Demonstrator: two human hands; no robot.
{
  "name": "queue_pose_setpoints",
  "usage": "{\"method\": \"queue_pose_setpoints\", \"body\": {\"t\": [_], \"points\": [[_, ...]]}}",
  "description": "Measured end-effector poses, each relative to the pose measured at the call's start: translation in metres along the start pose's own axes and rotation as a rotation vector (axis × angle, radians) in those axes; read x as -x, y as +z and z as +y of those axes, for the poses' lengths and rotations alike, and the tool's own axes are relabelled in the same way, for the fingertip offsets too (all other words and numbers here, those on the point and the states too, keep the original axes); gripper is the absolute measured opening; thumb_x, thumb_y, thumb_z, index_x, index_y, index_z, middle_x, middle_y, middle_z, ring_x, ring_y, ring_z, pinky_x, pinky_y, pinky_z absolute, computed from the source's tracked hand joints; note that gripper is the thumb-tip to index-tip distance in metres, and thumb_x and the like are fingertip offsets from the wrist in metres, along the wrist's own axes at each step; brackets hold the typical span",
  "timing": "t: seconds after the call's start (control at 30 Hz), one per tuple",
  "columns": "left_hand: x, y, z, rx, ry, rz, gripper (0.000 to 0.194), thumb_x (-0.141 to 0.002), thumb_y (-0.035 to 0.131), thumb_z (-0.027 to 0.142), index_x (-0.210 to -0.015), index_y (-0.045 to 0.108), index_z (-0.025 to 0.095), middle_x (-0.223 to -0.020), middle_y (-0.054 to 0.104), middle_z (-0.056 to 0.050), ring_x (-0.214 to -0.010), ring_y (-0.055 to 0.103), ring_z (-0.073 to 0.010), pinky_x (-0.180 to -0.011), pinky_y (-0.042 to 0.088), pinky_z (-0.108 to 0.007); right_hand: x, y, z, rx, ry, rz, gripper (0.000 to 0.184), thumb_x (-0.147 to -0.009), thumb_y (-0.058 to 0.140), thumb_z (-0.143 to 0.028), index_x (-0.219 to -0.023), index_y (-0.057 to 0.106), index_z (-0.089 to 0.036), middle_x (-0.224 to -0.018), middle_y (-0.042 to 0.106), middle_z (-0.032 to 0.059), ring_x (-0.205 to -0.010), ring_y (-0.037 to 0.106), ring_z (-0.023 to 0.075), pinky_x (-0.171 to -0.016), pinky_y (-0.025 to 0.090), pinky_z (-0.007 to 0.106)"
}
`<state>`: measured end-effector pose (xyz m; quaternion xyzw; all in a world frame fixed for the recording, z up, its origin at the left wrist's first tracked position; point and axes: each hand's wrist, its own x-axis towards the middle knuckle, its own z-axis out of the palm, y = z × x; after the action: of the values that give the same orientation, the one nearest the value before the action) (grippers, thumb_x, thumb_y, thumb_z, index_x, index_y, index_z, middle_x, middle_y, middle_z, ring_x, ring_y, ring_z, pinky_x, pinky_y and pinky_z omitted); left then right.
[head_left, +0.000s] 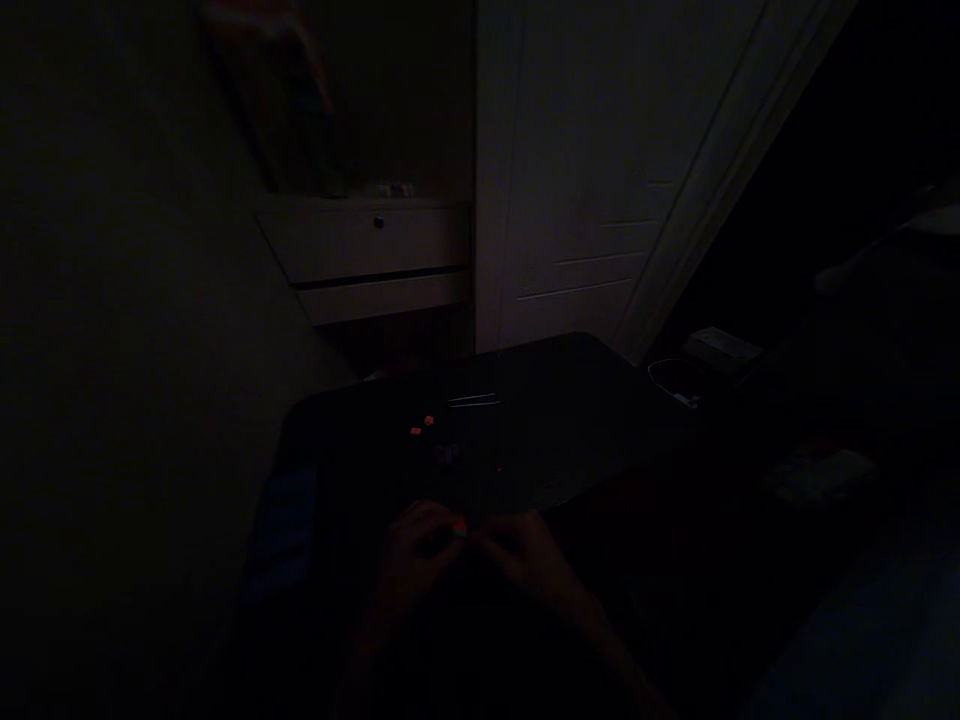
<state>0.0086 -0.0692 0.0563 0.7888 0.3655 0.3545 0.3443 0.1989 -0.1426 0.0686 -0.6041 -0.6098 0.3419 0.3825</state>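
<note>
Red bit [460, 525], pinched in the left hand [418, 540], seems mid-handling, next calling for steadiness, with the right hand [520, 542] alongside, grip unclear.

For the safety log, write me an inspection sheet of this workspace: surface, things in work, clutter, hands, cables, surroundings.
Surface: dark table, very dimly lit.
Things in work: red piece at the left hand's fingertips; two small red blocks farther off on the table.
Clutter: two thin pale rods; purplish thing, too dim to identify.
Hands: left pinching the red piece; right hand close beside it, grip unclear.
Cables: white cord-like loop right of the table.
Surroundings: drawers and pale panelled door beyond.
</note>
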Motion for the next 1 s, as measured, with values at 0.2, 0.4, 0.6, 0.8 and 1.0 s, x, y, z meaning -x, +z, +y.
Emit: {"method": "queue_pose_setpoints", "body": {"t": [0.2, 0.4, 0.6, 0.8, 1.0], "points": [[0.000, -0.001, 0.000, 0.028, -0.026, -0.004, 0.008, -0.081, 0.082, 0.029, -0.088, 0.082, 0.027, -0.091, 0.078, -0.002, -0.088, 0.073, -0.0224, -0.082, 0.058, -0.035, 0.001, 0.004, 0.002, 0.033, 0.040, 0.052, 0.031, -0.100, 0.060, -0.034, -0.088, 0.083, -0.017, -0.084, 0.082, 0.0067, -0.075, 0.074, 0.0208, -0.068, 0.046, 0.026], [0.000, -0.007, 0.004, 0.030, -0.079, -0.050, 0.018, -0.071, 0.090, 0.022, -0.086, 0.079, 0.025, -0.091, 0.077, -0.002, -0.089, 0.072, -0.0234, -0.080, 0.056, -0.035, 0.003, -0.003, -0.008, 0.115, 0.039, -0.003, 0.029, -0.099, 0.062, -0.037, -0.088, 0.084, -0.021, -0.086, 0.083, 0.0049, -0.076, 0.074, 0.0201, -0.068, 0.045, 0.026], [0.000, -0.010, -0.001, 0.120, -0.051, -0.135, 0.019, -0.079, 0.084, 0.024, -0.098, 0.083, 0.030, -0.101, 0.078, -0.003, -0.097, 0.073, -0.0234, -0.089, 0.057, -0.037, 0.000, -0.010, -0.010, 0.155, -0.002, -0.056, 0.028, -0.099, 0.061, -0.033, -0.090, 0.085, -0.021, -0.085, 0.082, 0.0040, -0.073, 0.070, 0.0186, -0.067, 0.042, 0.026], [0.000, -0.008, 0.002, 0.070, -0.043, -0.087, 0.006, -0.082, 0.082, 0.025, -0.087, 0.082, 0.027, -0.092, 0.079, -0.002, -0.091, 0.072, -0.0227, -0.084, 0.057, -0.036, -0.004, -0.011, -0.011, 0.217, -0.034, -0.088, 0.029, -0.098, 0.062, -0.032, -0.084, 0.084, -0.020, -0.078, 0.080, 0.0039, -0.068, 0.067, 0.0173, -0.063, 0.037, 0.026], [0.002, -0.007, 0.002, 0.034, -0.005, -0.073, 0.004, -0.085, 0.080, 0.029, -0.087, 0.082, 0.027, -0.092, 0.080, -0.003, -0.091, 0.073, -0.0230, -0.084, 0.058, -0.036, -0.005, -0.012, -0.010, 0.174, 0.001, -0.124, 0.031, -0.097, 0.062, -0.034, -0.082, 0.084, -0.018, -0.074, 0.078, 0.0037, -0.066, 0.064, 0.0169, -0.060, 0.035, 0.026]]}}
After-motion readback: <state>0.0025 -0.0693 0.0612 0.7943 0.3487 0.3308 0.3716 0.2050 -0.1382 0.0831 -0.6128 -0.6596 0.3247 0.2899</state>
